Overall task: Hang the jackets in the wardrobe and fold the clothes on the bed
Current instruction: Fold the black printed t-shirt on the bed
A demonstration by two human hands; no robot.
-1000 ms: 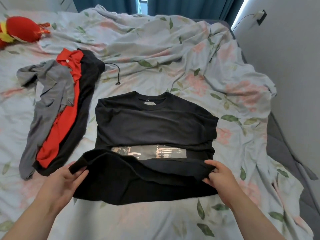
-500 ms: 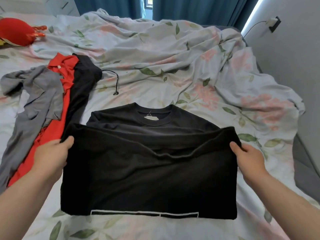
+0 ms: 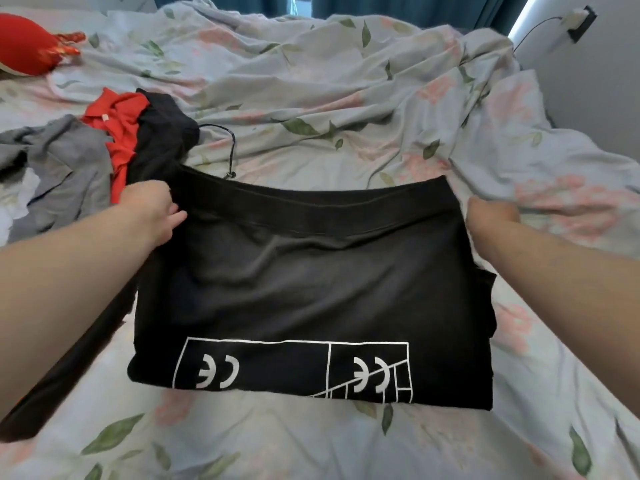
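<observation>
A folded black T-shirt [image 3: 311, 278] lies on the floral bed [image 3: 311, 441]. The left hand [image 3: 152, 202] has a clenched grip on the shirt's far left corner. The right hand [image 3: 491, 216] is at the far right corner, its fingers hidden, so I cannot tell its grip.

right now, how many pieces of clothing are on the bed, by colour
black: 2, the printed black T-shirt and the black drawstring garment
red: 1, the red shirt
grey: 1, the grey garment
total: 4
</observation>
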